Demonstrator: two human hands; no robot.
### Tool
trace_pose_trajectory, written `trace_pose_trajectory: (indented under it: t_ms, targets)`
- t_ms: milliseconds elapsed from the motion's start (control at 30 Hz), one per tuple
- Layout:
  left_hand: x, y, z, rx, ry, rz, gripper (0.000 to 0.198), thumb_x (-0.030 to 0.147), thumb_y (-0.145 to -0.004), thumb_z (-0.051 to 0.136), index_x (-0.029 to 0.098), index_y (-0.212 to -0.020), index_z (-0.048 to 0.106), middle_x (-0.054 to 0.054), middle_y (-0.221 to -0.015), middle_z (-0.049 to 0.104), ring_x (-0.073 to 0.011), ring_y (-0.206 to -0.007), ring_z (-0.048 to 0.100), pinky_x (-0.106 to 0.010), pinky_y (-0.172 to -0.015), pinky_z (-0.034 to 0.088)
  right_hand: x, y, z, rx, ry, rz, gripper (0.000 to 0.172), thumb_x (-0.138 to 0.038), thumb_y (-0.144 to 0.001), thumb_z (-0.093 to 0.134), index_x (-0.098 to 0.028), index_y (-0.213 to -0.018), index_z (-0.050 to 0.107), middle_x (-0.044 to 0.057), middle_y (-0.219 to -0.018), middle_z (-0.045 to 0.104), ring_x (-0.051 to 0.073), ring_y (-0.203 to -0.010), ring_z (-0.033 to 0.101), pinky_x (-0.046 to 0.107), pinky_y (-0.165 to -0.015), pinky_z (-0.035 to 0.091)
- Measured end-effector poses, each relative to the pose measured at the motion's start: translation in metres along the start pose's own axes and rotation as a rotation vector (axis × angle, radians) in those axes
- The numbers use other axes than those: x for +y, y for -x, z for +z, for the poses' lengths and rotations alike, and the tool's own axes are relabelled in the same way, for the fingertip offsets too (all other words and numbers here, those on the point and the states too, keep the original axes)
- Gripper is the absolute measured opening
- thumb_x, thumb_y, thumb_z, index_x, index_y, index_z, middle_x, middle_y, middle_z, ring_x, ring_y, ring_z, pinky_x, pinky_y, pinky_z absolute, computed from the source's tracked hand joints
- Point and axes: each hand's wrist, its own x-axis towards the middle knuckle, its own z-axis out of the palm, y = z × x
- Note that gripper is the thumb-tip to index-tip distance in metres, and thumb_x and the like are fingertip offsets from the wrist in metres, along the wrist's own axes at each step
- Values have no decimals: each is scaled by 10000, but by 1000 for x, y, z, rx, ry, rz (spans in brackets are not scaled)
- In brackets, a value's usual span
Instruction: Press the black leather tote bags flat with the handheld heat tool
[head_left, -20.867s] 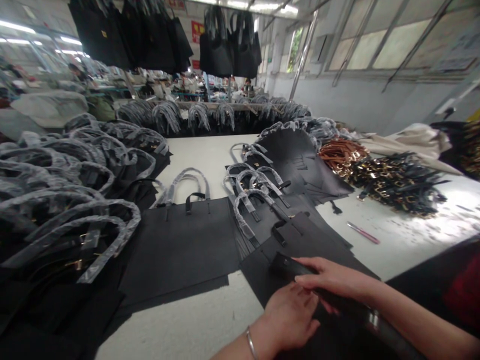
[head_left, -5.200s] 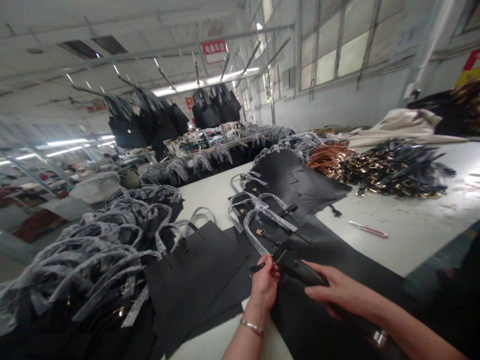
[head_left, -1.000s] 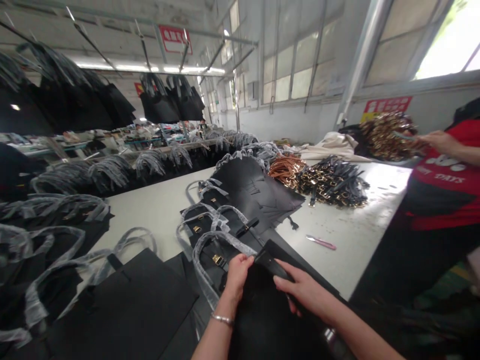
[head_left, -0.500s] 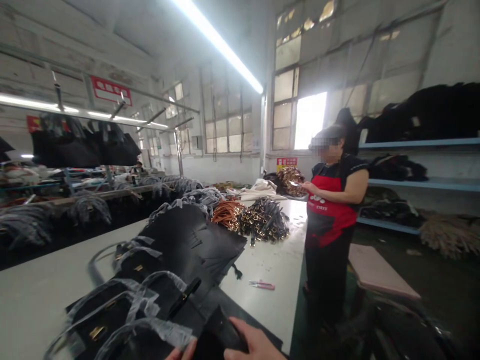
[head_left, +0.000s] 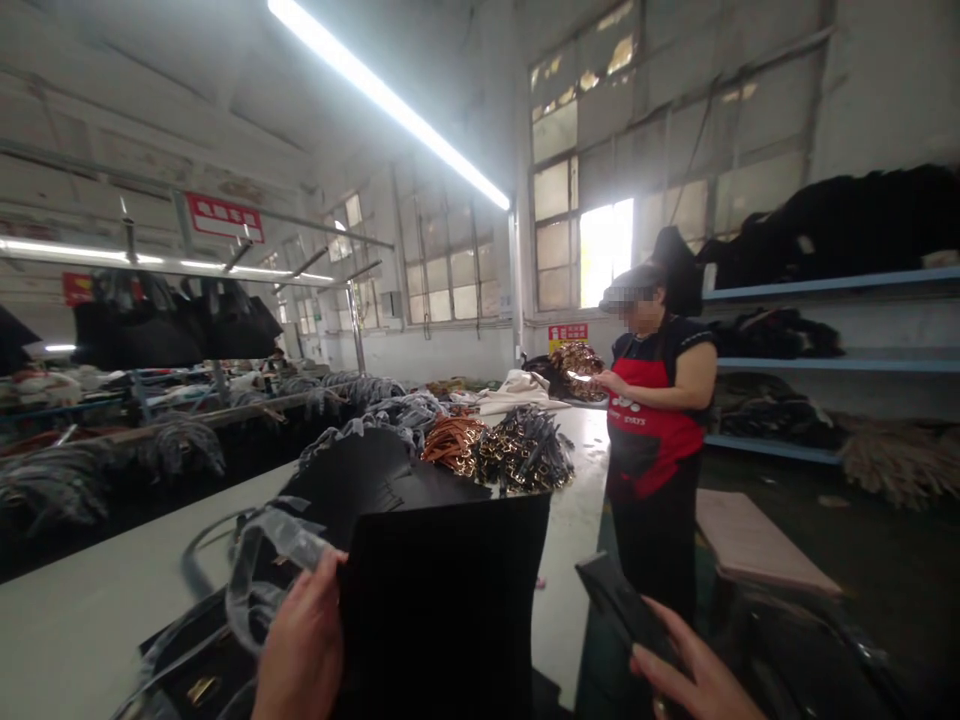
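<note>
Left hand: the left hand is at the lower left, in front of the work table. Its fingers curl against a plastic-wrapped bag handle beside a black leather bag panel; whether they grip the handle cannot be told.

Right hand: the right hand is at the table's near right edge, with its fingers extended along a dark leather strip. Its thumb is out of view, so the firmness of the hold cannot be told.

Bag panel: it stands upright between the hands, above the near edge of the table, and blocks part of the table from view.

Done so far: a black leather bag below the left hand, on the table, shows a brass fitting. Rows of bags with wrapped handles lie beyond the table's far left side.

Left on the table: a heap of black straps with brass buckles and a bundle of tan straps lie loose towards the table's far end. Black leather panels lie fanned out just in front of them.

Co-worker: a person in a red apron stands beyond the table's right side, holding a bunch of gold-toned hardware.
</note>
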Motion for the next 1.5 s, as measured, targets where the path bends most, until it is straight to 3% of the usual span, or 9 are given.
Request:
trace_pose_trajectory:
  t_ms: [100,233,400,600,667,733,867,1167,1500]
  targets:
    - [24,6,-2,-103,223,-8,300,426,-706,676,190,-591,530,18,-691,631,-140,-747,622,-261,-821,537,6,2,-17,27,69,-37,946,-620,-710,606,-77,-1411,275,15,-661,626,193,-525,586,273,-496,466]
    - [7,16,-52,-103,259,-113,383,493,-733,636,193,-544,490,-14,-775,664,-195,-891,637,-305,-877,530,8,10,-26,-8,159,-23,975,-619,-656,624,-59,-1401,337,59,-722,675,243,-635,632,301,-558,510]
    - [-35,46,-130,-55,-221,-481,363,504,-717,619,143,-746,637,-108,-892,694,-281,-897,659,-404,-823,534,7,31,-17,-82,328,68,982,-653,-697,588,-74,-1441,314,30,-613,672,244,-593,628,321,-554,515]
    - [-55,66,-190,338,-965,-183,357,256,-750,611,125,-1080,566,-153,-1201,578,-280,-1182,518,-450,-1027,381,2,25,25,-346,415,163,885,-612,-700,637,-163,-1410,358,62,-669,692,251,-565,645,308,-454,521]
    - [-61,85,-185,258,-1089,15,340,243,-792,585,157,-1119,555,-125,-1212,564,-254,-1188,501,-430,-1044,367,9,21,47,-482,399,172,836,-594,-735,624,-165,-1403,361,31,-620,658,228,-549,633,285,-442,510]
    - [-74,112,-168,-24,-1202,216,235,228,-852,519,181,-1070,591,-93,-1092,617,-227,-1068,565,-409,-987,431,18,16,71,-616,368,174,775,-568,-760,626,-176,-1383,380,4,-621,635,195,-543,619,257,-444,500]
    - [-117,164,-136,-446,-1319,288,278,194,-842,563,191,-1117,603,-97,-1218,595,-242,-1139,525,-432,-997,448,26,2,114,-794,372,234,614,-508,-804,631,-204,-1303,442,-4,-716,634,125,-499,591,204,-416,469]
    - [-144,180,-136,-489,-1408,366,254,176,-880,508,175,-1114,608,-96,-1269,566,-249,-1179,493,-450,-1028,432,5,-27,164,-904,342,341,393,-536,-809,634,-190,-965,532,10,-798,613,82,-478,568,170,-379,461]
    - [-140,179,-134,-469,-1364,338,215,188,-874,525,175,-1067,620,-84,-1241,576,-227,-1165,487,-415,-1031,425,12,-26,145,-867,355,417,388,-522,-803,654,-178,-957,559,17,-768,625,100,-481,570,197,-392,469]
